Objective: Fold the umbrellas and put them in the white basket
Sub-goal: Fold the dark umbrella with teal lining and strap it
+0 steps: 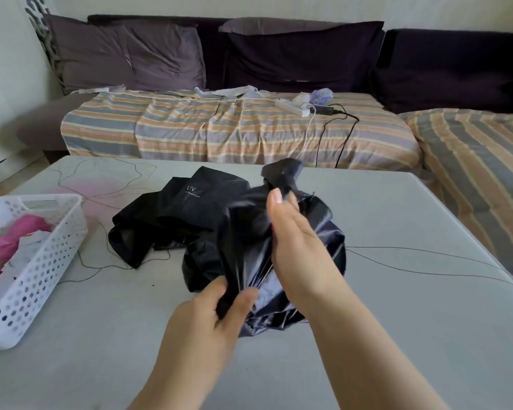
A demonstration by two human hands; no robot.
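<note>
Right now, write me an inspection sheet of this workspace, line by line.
Surface: grey table, thin dark line pattern, pink patch far left.
Job's things: black umbrella, unfolded, canopy crumpled; white basket at left edge holds a pink umbrella.
Clutter: white papers in the basket.
Hands: left hand grips the canopy's near end; right hand lies flat against the fabric, fingers straight.
Cables: power strip with black and white leads on the sofa.
Surroundings: striped sofa cover, dark cushions.

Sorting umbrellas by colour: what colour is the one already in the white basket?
Bright pink umbrella, lying in the white basket; head view.
</note>
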